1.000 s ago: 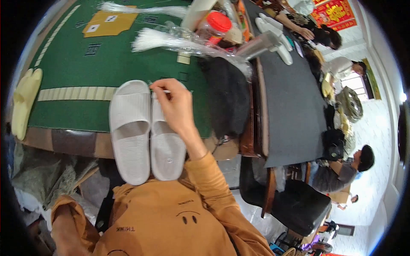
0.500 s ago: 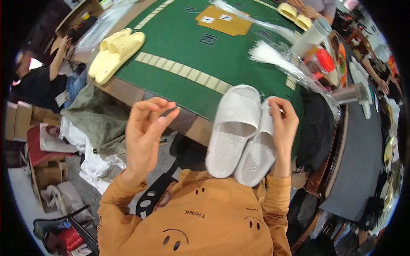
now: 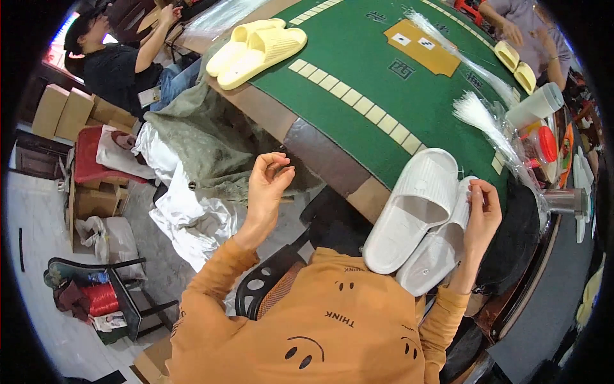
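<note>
A pair of light grey slide slippers leans side by side against the near table edge, soles toward my lap. The left slipper (image 3: 409,211) overlaps the right slipper (image 3: 438,253). My right hand (image 3: 483,217) is closed in a pinch at the outer edge of the right slipper's strap. Off to the left, away from the slippers, my left hand (image 3: 265,195) is raised with thumb and fingers curled close together. Anything thin between its fingertips is too small to make out.
The green-topped table (image 3: 358,70) carries cream slippers (image 3: 256,54), a row of tiles (image 3: 352,96), a white strand bundle (image 3: 476,112) and a red-lidded jar (image 3: 542,144). Grey-green cloth (image 3: 198,137) hangs left. Other people sit at the far left and far right.
The view has turned left, so the table and slippers appear farther right. My left thumb and fingers have drawn closer together. My right hand stays at the right slipper's strap.
</note>
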A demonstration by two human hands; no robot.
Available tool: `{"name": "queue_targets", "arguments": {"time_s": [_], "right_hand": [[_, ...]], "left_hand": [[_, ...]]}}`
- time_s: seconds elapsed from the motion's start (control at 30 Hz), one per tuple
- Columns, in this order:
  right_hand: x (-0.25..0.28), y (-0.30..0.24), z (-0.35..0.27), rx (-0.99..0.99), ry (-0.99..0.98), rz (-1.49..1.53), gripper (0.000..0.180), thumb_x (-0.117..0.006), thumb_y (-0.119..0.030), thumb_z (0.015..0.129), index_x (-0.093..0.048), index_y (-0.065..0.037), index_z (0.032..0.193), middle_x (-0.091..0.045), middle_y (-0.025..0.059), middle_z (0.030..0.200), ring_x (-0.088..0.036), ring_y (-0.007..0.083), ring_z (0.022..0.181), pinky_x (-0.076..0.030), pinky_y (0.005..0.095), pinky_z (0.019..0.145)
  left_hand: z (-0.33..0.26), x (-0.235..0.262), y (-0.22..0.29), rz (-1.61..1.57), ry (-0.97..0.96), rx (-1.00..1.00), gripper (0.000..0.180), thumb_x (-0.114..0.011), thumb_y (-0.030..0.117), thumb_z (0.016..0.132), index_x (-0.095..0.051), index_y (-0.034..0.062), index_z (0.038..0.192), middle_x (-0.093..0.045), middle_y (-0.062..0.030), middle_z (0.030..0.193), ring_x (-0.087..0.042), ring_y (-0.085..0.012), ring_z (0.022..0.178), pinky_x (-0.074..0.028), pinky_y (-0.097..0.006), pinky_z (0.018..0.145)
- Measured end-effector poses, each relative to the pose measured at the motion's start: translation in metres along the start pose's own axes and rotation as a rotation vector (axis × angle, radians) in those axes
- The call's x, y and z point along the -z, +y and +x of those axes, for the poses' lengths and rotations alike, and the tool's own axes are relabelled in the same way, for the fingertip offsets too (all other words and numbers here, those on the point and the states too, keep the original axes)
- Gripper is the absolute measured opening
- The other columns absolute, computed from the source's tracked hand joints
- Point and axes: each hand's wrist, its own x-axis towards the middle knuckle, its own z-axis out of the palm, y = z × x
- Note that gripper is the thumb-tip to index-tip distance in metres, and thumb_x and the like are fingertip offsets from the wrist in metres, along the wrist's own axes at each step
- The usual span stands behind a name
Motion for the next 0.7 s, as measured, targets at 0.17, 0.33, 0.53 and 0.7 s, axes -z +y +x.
{"name": "queue_targets", "arguments": {"time_s": [0.17,0.33,0.53,0.7], "right_hand": [[-0.005,0.000,0.001,-0.001,-0.015,0.017,0.012,-0.056,-0.008,0.094,-0.065,0.000,0.097,-0.061,-0.0018,0.088,-0.051,0.0038,0.076,-0.041,0.0182,0.067],[-0.002,0.000,-0.001,0.011,0.002,0.002,0.012,-0.055,-0.007,0.094,-0.065,0.000,0.097,-0.061,-0.0022,0.088,-0.050,0.0035,0.076,-0.040,0.0181,0.067],[0.000,0.000,-0.002,-0.014,-0.001,-0.006,0.012,-0.055,-0.007,0.094,-0.065,0.001,0.098,-0.062,-0.0011,0.090,-0.053,0.0044,0.079,-0.042,0.0189,0.068],[-0.002,0.003,-0.001,-0.003,0.004,0.027,0.013,-0.055,-0.007,0.094,-0.065,0.000,0.098,-0.062,-0.0019,0.089,-0.052,0.0037,0.077,-0.042,0.0184,0.068]], "left_hand": [[0.000,0.021,-0.014,0.056,0.069,-0.004,0.028,-0.061,-0.008,0.082,-0.052,0.0062,0.104,-0.051,-0.0022,0.109,-0.050,-0.0117,0.105,-0.041,-0.028,0.093],[0.001,0.025,-0.027,0.062,0.085,0.009,0.026,-0.061,-0.008,0.082,-0.053,0.0063,0.101,-0.050,-0.0019,0.110,-0.050,-0.0120,0.103,-0.041,-0.028,0.093],[0.002,0.028,-0.038,0.070,0.122,0.041,0.021,-0.060,-0.008,0.081,-0.054,0.0058,0.096,-0.049,-0.0035,0.114,-0.052,-0.0108,0.098,-0.041,-0.026,0.091],[0.004,0.048,-0.059,0.234,0.121,-0.025,0.018,-0.060,-0.006,0.082,-0.055,0.0034,0.096,-0.050,-0.0056,0.111,-0.055,-0.0122,0.091,-0.046,-0.027,0.084]]}}
